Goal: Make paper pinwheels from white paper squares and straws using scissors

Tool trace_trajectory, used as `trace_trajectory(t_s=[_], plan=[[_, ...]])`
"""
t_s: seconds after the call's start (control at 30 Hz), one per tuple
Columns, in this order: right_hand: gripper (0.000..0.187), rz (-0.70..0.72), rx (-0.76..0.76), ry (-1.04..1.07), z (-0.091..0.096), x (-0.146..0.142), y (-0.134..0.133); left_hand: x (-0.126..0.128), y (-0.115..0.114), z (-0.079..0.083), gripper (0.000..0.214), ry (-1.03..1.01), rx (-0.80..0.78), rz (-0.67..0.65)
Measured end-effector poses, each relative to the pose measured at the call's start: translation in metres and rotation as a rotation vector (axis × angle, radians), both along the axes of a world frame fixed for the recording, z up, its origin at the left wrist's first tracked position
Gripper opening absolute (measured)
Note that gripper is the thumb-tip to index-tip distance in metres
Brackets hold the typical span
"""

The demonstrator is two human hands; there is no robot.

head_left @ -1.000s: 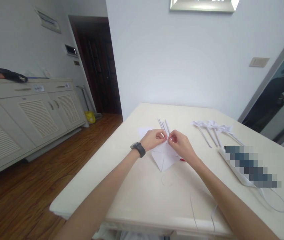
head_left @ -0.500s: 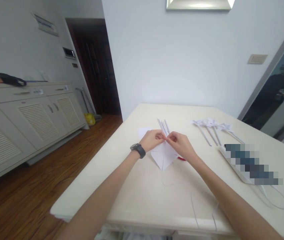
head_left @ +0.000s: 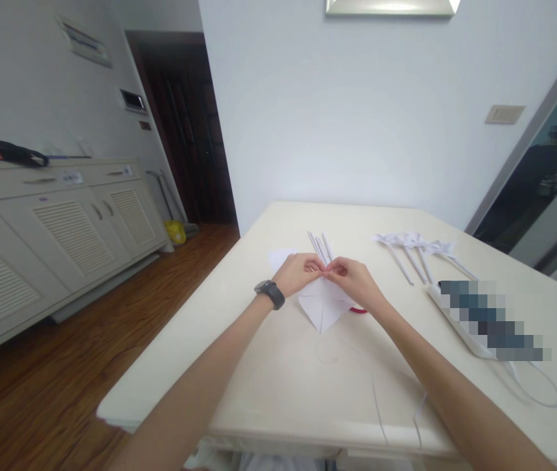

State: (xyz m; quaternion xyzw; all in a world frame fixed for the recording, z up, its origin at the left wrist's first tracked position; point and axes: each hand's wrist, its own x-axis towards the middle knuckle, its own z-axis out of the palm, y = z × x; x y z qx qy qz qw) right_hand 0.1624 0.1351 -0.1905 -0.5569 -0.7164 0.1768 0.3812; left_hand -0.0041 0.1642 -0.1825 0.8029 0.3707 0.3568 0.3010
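Observation:
My left hand [head_left: 299, 272], with a dark watch on its wrist, and my right hand [head_left: 353, 281] meet fingertip to fingertip over a folded white paper sheet [head_left: 325, 305] on the cream table [head_left: 278, 366]. Both hands pinch the paper's upper edge at its middle. The paper hangs down to a point toward me. A red object [head_left: 358, 310] peeks out under my right hand. A few white sticks [head_left: 321, 246] lie just beyond my fingers.
Several finished white paper shapes on sticks [head_left: 418, 252] lie at the table's far right. A blurred-out item [head_left: 491, 320] with a white cord [head_left: 536, 389] sits at the right. White cabinets [head_left: 53, 229] line the left wall; a person stands in the right doorway [head_left: 548, 183].
Both hands have closed a little tighter together on the paper's top edge. The view has shifted slightly; the paper stays in place.

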Motion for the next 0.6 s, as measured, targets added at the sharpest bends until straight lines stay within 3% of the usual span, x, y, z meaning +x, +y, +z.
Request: trace_trajectory(t_s=[0.6], plan=[[0.018,0.041,-0.005,0.060,0.0002,0.0024,0.0015,-0.0018,0.0027,0.0006,0.017,-0.048,-0.069,-0.001]])
